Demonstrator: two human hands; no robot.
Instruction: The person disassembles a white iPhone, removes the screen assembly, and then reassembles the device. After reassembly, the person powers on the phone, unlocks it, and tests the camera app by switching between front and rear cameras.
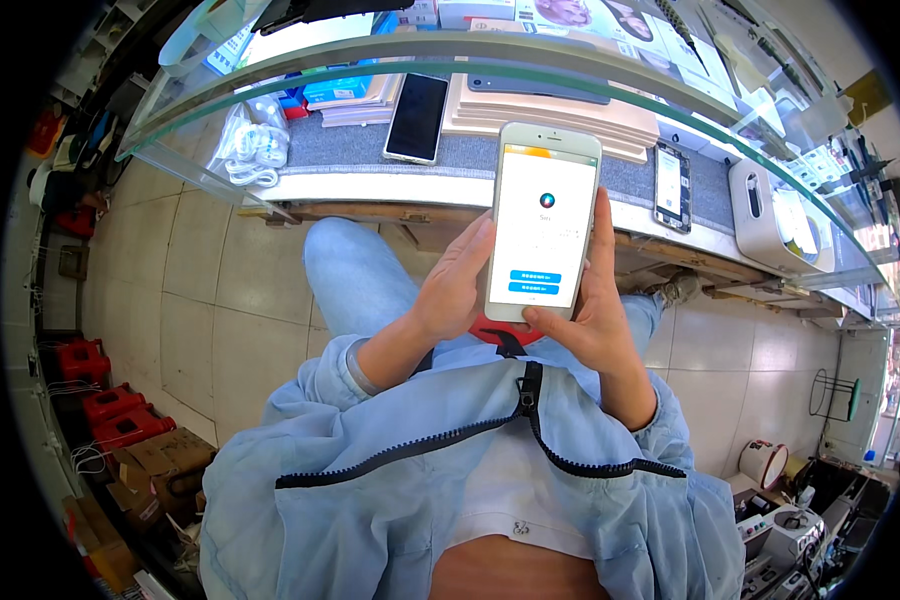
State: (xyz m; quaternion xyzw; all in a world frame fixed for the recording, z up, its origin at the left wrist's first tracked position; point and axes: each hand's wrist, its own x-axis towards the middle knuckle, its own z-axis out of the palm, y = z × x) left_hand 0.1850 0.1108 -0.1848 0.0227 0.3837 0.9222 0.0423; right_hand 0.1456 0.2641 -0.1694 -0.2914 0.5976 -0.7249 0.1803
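Observation:
A white smartphone [535, 220] is held upright before me, its lit screen showing a round dark icon, lines of text and two blue buttons. My left hand [452, 285] grips its left edge, with the fingers partly hidden behind the phone. Along the right edge runs my right hand [598, 300], its thumb at the bottom bezel by the home button. Beyond the phone, on the counter's grey mat, lie a black-screened phone [417, 118] to the left and an opened phone [673, 187] with a lit screen to the right.
A glass shelf edge [370, 75] crosses above the counter. Bagged white cables [250, 140] lie at its left, a white tissue box [770, 215] at its right. Red plastic cases [120, 415] and cardboard boxes [160, 465] stand on the left floor. A wooden drawer front [370, 212] runs under the counter.

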